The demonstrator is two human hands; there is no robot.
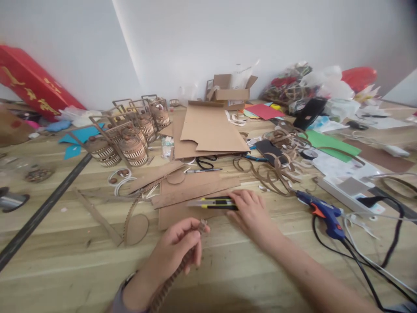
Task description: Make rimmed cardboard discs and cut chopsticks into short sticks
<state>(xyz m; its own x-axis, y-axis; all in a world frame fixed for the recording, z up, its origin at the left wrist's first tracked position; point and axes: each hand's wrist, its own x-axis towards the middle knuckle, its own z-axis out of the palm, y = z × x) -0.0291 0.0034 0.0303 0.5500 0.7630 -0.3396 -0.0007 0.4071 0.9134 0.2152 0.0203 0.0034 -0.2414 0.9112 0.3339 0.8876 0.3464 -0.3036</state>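
Pinched between the thumb and fingers of my left hand (pixel 180 245) is a narrow strip of corrugated cardboard (pixel 169 282). Its tip pokes out above the thumb, and the rest runs down under the palm toward the bottom edge. My right hand (pixel 252 211) has its fingers on the right end of a yellow and black utility knife (pixel 213 202). The knife lies level over cardboard pieces (pixel 192 191), its blade pointing left and slightly blurred. To the left of my hands, another ridged strip (pixel 128 217) curves beside a round cardboard cutout (pixel 137 228).
A blue hot glue gun (pixel 329 215) with trailing cords rests at right near a white power strip (pixel 350 198). Coiled cardboard strips (pixel 276 152) pile up behind it. Several small cardboard lanterns (pixel 133 150) with handles stand at back left. Large cardboard sheets (pixel 211 128) lie ahead.
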